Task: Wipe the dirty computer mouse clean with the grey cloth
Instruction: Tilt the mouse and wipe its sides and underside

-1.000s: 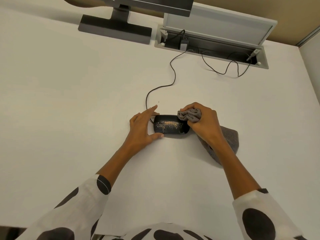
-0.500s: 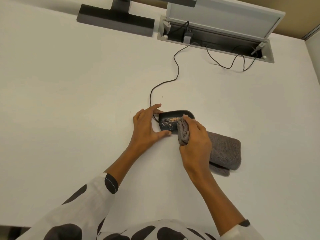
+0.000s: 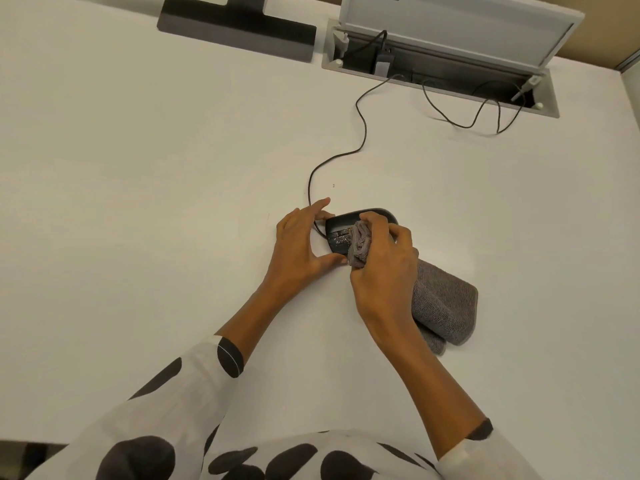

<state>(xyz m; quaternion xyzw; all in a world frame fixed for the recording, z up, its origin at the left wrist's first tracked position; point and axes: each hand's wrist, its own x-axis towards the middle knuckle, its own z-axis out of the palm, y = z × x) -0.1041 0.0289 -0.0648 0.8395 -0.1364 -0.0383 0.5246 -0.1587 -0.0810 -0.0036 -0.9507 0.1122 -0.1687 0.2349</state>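
A black wired computer mouse (image 3: 341, 226) lies on the white desk, with pale crumbs of dirt still showing on its near left side. My left hand (image 3: 300, 247) holds the mouse by its left end, thumb at the near edge and fingers at the far edge. My right hand (image 3: 382, 268) grips a bunched part of the grey cloth (image 3: 360, 244) and presses it on top of the mouse. The rest of the cloth (image 3: 445, 306) trails folded on the desk behind my right hand. The mouse's right half is hidden by hand and cloth.
The mouse's black cable (image 3: 360, 126) runs up the desk (image 3: 138, 202) into an open cable box (image 3: 440, 64) with a raised white lid at the back. A second cable (image 3: 467, 123) loops out of it. A dark monitor base (image 3: 239, 26) stands at the back left.
My right hand has swept the bunched cloth from the mouse's right end leftward across its top. Less dirt shows now. My left hand has kept its hold.
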